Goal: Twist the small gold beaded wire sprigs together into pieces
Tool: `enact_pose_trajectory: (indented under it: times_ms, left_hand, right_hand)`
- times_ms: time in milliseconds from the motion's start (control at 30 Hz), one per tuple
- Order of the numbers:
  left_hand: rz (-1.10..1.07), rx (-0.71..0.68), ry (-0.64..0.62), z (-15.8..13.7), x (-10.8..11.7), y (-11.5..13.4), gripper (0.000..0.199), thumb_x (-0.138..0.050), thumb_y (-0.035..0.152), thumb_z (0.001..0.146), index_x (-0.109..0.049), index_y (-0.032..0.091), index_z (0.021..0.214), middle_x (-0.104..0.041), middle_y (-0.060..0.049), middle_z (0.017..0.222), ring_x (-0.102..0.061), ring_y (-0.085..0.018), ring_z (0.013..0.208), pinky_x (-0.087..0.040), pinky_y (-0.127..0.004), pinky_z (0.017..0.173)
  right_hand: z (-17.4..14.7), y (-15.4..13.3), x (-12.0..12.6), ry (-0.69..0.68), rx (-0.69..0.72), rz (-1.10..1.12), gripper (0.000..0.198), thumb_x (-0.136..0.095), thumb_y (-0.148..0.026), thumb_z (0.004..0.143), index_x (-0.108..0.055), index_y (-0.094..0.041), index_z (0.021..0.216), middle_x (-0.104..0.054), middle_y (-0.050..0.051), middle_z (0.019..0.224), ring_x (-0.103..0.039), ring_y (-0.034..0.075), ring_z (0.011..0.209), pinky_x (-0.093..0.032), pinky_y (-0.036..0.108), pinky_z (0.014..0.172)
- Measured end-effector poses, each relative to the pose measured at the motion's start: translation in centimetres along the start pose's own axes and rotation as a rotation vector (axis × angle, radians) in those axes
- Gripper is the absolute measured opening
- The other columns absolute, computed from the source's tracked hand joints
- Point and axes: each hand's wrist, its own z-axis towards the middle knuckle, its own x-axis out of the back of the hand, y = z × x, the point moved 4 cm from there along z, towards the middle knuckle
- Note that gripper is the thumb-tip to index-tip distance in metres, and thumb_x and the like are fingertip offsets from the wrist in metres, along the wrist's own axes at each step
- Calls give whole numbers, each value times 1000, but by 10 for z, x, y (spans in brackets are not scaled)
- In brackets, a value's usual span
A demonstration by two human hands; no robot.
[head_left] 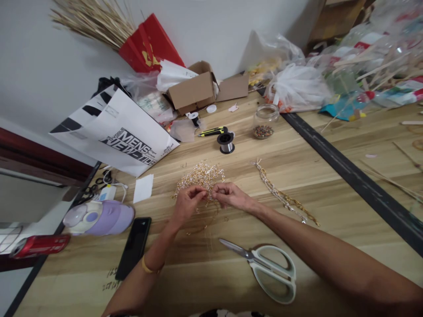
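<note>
Currently pinching, fingers drawn together, with both the left hand point(191, 200) and the right hand point(231, 196), close together at the near edge of the glittering gold-and-silver pile point(198, 174) on the desk point(194, 281) (cannot tell on what, if anything). Noting also scissors point(250, 256) nearer the body, chains point(274, 191) to the right, wire spool point(226, 143) beyond.

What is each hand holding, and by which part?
The left hand and right hand pinch by the glittering pile; what they hold, if anything, is too small to tell.
</note>
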Motion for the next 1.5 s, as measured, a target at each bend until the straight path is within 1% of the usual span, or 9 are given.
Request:
enact_pose_trajectory:
  times_ms: [100, 267, 567, 1033, 1500]
  left_hand:
    - [-113, 45, 43, -3, -4, -1, 18, -70, 29, 69, -67, 12, 75, -70, -3, 66, -66, -15, 60, -54, -26, 62]
    - [-161, 67, 82, -6, -10, 2, 15, -71, 27, 68, -68, 12, 72, -69, -3, 64, -65, -14, 60, -53, -24, 61]
    - [-203, 25, 130, -7, -17, -5, 14, -70, 26, 68, -67, 13, 71, -69, -2, 64, -63, -13, 59, -52, -24, 61]
    - [-41, -90, 162, -12, -17, -2, 8, -65, 21, 74, -68, 14, 71, -68, -2, 67, -61, -13, 63, -48, -23, 62]
    - [0, -133, 167, -13, -18, -4, 9, -64, 22, 76, -68, 15, 73, -67, -3, 69, -61, -14, 65, -48, -23, 63]
  right_hand:
    - [-1, -2, -1, 13, 6, 11, 27, -62, -42, 78, -57, -15, 74, -49, -7, 51, -45, 6, 43, -40, 16, 41]
    - [-1, -4, -1, 16, 0, 18, 32, -64, -46, 76, -57, -15, 74, -49, -6, 51, -45, 6, 43, -38, 16, 41]
    - [-1, -2, 0, 28, 18, 7, 32, -61, -47, 79, -57, -15, 75, -50, -6, 49, -46, 6, 41, -38, 17, 41]
    - [-2, -4, 0, 29, -22, -24, 31, -65, -45, 76, -57, -15, 73, -49, -6, 50, -47, 6, 41, -38, 17, 42]
    - [-2, -2, 0, 27, -37, -61, 26, -64, -40, 77, -58, -15, 74, -51, -6, 50, -48, 6, 41, -37, 18, 42]
